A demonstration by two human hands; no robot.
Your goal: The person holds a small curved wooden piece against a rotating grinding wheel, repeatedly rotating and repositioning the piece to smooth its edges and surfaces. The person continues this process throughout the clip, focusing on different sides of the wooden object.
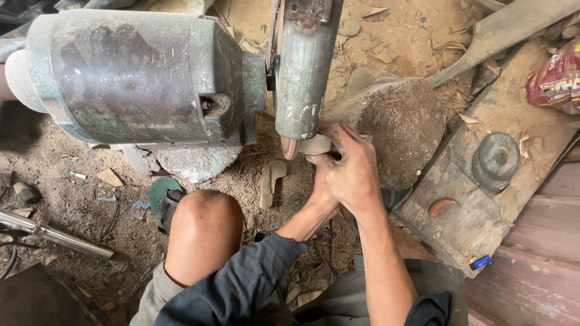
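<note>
One bare knee (204, 232); two hands (341, 172) pinch one wooden piece (315, 145) against one wheel (288, 147).

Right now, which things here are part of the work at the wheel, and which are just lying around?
In use:
small wooden piece
grinding wheel under its guard
motor
left hand, right hand

Lying about:
metal tube
red packet
round metal weight
small blue object
flat stone
</note>
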